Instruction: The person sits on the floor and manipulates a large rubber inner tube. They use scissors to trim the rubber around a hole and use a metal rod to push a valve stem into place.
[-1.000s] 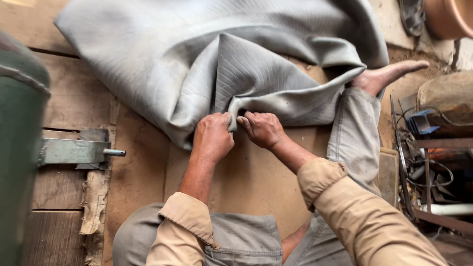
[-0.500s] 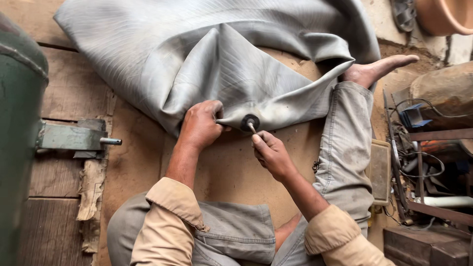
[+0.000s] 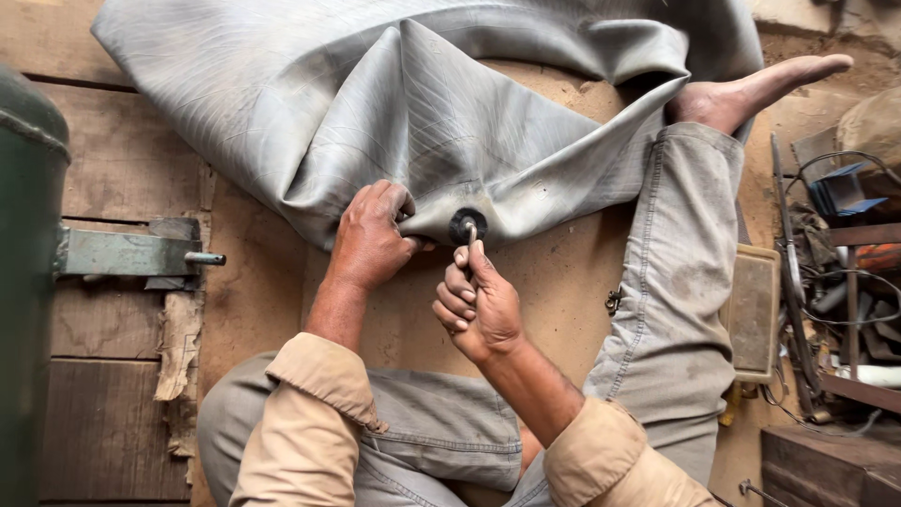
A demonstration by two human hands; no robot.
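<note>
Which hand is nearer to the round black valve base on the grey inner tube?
Right. The right hand sits just below the valve base, its fingers on the stem. The left hand grips the inner tube beside it, to the left.

Seated on a dusty wooden floor, I pinch the crumpled grey rubber inner tube [image 3: 413, 122] with my left hand [image 3: 371, 239], just left of its round black valve base [image 3: 466, 225]. My right hand [image 3: 481, 305], below it, grips the thin metal valve stem [image 3: 472, 234] between thumb and fingers.
</note>
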